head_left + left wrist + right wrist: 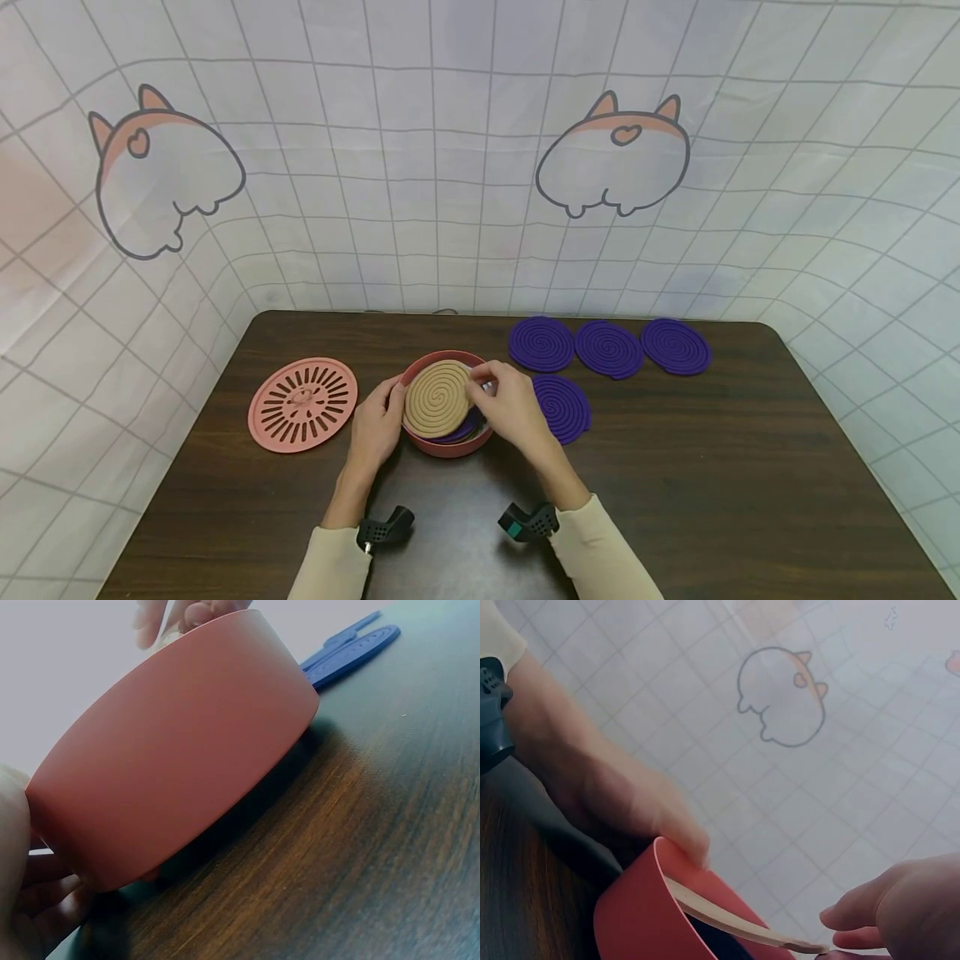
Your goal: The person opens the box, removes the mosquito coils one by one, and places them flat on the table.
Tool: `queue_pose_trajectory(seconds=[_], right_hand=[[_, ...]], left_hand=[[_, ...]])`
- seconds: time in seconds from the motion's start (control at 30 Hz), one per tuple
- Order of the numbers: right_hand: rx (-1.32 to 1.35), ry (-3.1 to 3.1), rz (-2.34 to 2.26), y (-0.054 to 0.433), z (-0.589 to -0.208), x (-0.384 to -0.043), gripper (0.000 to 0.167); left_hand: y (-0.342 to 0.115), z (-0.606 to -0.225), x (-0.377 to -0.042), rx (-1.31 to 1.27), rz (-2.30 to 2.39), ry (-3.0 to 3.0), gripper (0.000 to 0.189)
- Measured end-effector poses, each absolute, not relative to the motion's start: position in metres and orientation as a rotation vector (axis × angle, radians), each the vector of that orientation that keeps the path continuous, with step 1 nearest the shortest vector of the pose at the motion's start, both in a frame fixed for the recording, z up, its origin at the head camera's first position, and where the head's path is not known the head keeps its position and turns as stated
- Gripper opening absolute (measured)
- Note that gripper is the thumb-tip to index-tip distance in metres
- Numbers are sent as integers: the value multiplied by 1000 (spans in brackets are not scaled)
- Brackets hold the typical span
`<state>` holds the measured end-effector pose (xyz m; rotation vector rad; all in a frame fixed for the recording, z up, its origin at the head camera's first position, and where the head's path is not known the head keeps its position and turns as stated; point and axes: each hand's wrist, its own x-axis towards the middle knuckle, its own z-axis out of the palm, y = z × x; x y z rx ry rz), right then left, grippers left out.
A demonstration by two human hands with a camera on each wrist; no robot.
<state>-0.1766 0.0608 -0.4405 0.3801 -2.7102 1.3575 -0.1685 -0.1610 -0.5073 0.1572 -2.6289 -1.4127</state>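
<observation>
A round red container [450, 451] stands on the table, and my left hand [375, 427] grips its left side, thumb at the rim. In the left wrist view, its smooth outer wall [180, 742] fills the middle. A tan mosquito coil [437, 398] lies tilted in the container's mouth, its right edge pinched by my right hand [513, 404]. The right wrist view shows the coil [731, 921] edge-on, slanting past the rim, with my right fingers at its end. Beneath it, part of a purple coil [467, 427] shows inside the container; the rest is hidden.
To the left lies a pink slotted lid [302, 398]. Along the back right are three purple coils, one of them here [609, 349]. Another purple coil [562, 408] lies beside my right hand, partly covered by it. A white gridded cloth [465, 167] hangs behind the table.
</observation>
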Motion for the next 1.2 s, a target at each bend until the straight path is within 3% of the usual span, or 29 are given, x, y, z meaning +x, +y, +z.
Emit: queue_pose_trajectory(seconds=[0.73, 1.2], right_hand=[[381, -2574, 1780, 59, -441, -177, 18], [433, -2682, 1704, 60, -441, -175, 25]], left_hand=[[-161, -509, -169, 135, -1400, -2620, 41], [-160, -510, -170, 154, -1398, -2619, 42]])
